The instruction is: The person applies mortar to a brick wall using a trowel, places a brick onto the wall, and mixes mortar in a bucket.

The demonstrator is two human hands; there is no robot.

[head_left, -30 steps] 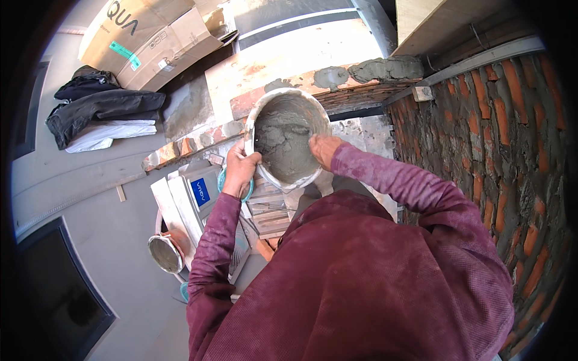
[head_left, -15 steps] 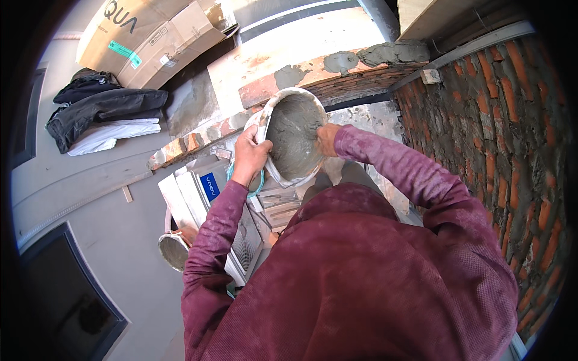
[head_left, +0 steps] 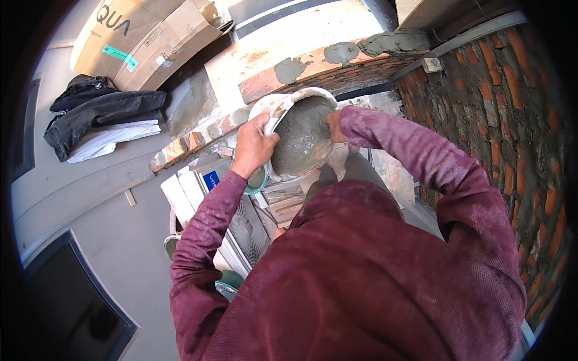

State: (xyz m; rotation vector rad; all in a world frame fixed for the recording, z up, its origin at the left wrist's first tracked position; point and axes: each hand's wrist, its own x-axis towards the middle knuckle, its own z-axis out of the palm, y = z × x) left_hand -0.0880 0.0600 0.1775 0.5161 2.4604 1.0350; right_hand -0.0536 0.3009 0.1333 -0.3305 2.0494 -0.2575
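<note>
- Left hand (head_left: 253, 146): closed on the near-left edge of a white bucket (head_left: 314, 92), with the thumb lying toward the mouth and the fingers wrapped over the outer side.
- Right hand (head_left: 335, 127): placed at the opposite edge of the same bucket, its fingers partly hidden there. Whether it gripped the rim or something inside could not be told.
- The bucket was located between the two hands, tilted, its mouth turned toward the wearer. Its rim and outer wall were smeared.
- Grey mortar (head_left: 304, 137) was observed inside, coating the inner wall between the two grips.
- Beyond the grip, a low brick ledge (head_left: 259, 90) ran across, bearing grey patches of mortar along its top.
- To the right of the right hand stood a brick wall (head_left: 500, 132), its orange bricks roughly smeared with grey.
- Just below the left hand, a teal-rimmed container (head_left: 257, 178) was partly covered by the wrist.
- Further below and left of that hand, a white appliance casing (head_left: 191, 188) with a blue label was noted, partly behind the sleeve (head_left: 208, 219).
- Below the bucket, beside the wearer's legs, lay wooden slats (head_left: 286, 209).
- Well apart from the left hand, up and to its left, were a large cardboard box (head_left: 147, 57) and, nearer the wearer, a pile of dark and white clothes (head_left: 105, 117).
</note>
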